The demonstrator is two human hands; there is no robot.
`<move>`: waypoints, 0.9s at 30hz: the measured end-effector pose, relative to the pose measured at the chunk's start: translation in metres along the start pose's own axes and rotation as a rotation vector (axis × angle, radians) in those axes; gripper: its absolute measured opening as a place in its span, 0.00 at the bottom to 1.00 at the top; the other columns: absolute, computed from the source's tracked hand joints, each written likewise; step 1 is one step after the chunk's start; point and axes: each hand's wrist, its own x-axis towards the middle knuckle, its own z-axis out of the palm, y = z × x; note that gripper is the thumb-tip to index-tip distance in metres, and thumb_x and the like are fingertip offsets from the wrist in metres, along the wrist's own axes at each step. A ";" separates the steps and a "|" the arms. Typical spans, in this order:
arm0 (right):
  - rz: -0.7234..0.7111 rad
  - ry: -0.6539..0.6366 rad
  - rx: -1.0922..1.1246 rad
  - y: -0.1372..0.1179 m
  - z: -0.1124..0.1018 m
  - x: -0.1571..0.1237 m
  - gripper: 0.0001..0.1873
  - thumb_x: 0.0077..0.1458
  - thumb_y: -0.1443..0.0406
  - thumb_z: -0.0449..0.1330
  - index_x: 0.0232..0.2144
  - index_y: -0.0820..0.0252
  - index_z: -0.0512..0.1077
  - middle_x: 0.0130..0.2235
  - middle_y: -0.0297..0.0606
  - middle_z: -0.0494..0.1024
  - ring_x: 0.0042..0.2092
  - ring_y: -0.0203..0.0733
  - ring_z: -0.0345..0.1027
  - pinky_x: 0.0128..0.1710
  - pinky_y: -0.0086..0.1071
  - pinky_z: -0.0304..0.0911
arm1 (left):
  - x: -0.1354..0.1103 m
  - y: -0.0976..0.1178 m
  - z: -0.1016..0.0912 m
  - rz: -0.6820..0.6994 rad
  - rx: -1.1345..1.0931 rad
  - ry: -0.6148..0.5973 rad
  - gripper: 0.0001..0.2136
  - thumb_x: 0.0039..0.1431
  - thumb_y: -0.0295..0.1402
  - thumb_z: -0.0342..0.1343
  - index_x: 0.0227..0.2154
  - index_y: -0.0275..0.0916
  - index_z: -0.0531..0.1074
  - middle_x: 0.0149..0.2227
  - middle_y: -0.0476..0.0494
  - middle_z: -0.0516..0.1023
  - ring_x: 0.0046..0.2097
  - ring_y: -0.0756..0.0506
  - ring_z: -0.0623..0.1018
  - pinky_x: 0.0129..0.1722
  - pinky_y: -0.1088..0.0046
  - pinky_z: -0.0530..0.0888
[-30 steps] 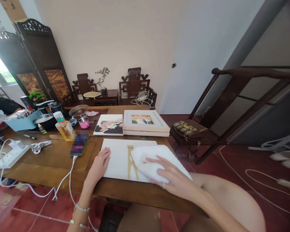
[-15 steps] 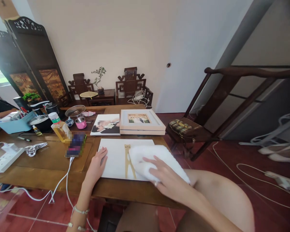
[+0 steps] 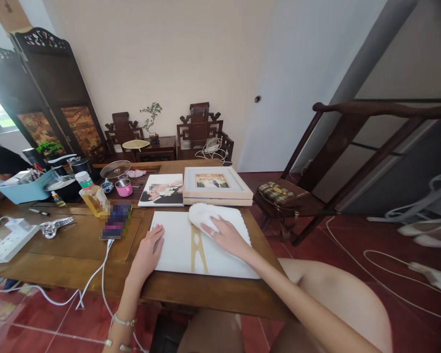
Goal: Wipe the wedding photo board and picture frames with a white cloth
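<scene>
A flat white board or album (image 3: 174, 245) with a tall gold figure (image 3: 197, 252) on its face lies near the table's front edge. My left hand (image 3: 152, 247) rests on its left edge, fingers stretched flat, holding nothing. Over the board's far right part, my right hand (image 3: 226, 235) presses a fluffy white cloth (image 3: 206, 213) against the surface, fingers bent on it. The cloth covers the top of the gold figure.
Behind the board are a photo panel (image 3: 161, 190) and a framed picture (image 3: 224, 182). To the left stand a phone (image 3: 116, 220) on a cable, a bottle (image 3: 91, 196), a pink cup (image 3: 124, 188) and a power strip (image 3: 12, 240). A chair (image 3: 297, 196) holding a bag stands right.
My right hand has moved the cloth away from me and slightly left, uncovering the board's near right corner and the figure's lower part. My left hand stays in place.
</scene>
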 end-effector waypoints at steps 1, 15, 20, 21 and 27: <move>-0.010 0.015 0.003 -0.003 0.007 0.008 0.19 0.64 0.57 0.42 0.40 0.58 0.70 0.47 0.45 0.75 0.57 0.55 0.60 0.56 0.50 0.53 | 0.000 0.000 0.000 -0.001 0.002 0.003 0.18 0.63 0.32 0.44 0.51 0.32 0.70 0.57 0.34 0.68 0.61 0.41 0.65 0.62 0.56 0.61; -0.350 -0.243 0.009 -0.058 0.000 -0.087 0.11 0.48 0.72 0.53 0.35 0.59 0.71 0.53 0.50 0.71 0.63 0.47 0.51 0.64 0.50 0.38 | 0.000 0.002 0.001 0.011 -0.001 0.023 0.18 0.62 0.31 0.44 0.51 0.33 0.70 0.57 0.35 0.69 0.61 0.40 0.65 0.61 0.54 0.60; -0.286 -0.109 -0.108 -0.034 0.005 -0.029 0.09 0.58 0.69 0.51 0.38 0.60 0.71 0.55 0.51 0.70 0.61 0.47 0.56 0.61 0.48 0.45 | -0.001 0.000 0.001 0.006 -0.006 0.013 0.18 0.63 0.32 0.44 0.52 0.34 0.70 0.57 0.35 0.69 0.61 0.41 0.65 0.62 0.55 0.60; -0.270 -0.093 -0.135 -0.031 0.008 -0.014 0.10 0.59 0.68 0.50 0.38 0.60 0.71 0.54 0.51 0.70 0.61 0.47 0.56 0.61 0.48 0.46 | -0.001 -0.001 0.001 0.003 -0.007 0.011 0.18 0.63 0.32 0.44 0.52 0.34 0.70 0.57 0.35 0.69 0.61 0.41 0.65 0.62 0.55 0.60; -0.209 -0.083 -0.190 -0.041 0.022 0.021 0.12 0.56 0.71 0.52 0.41 0.62 0.71 0.54 0.54 0.70 0.63 0.52 0.49 0.60 0.56 0.40 | 0.000 -0.004 0.001 0.000 -0.009 0.025 0.18 0.63 0.33 0.45 0.52 0.34 0.69 0.57 0.35 0.68 0.61 0.42 0.66 0.62 0.56 0.60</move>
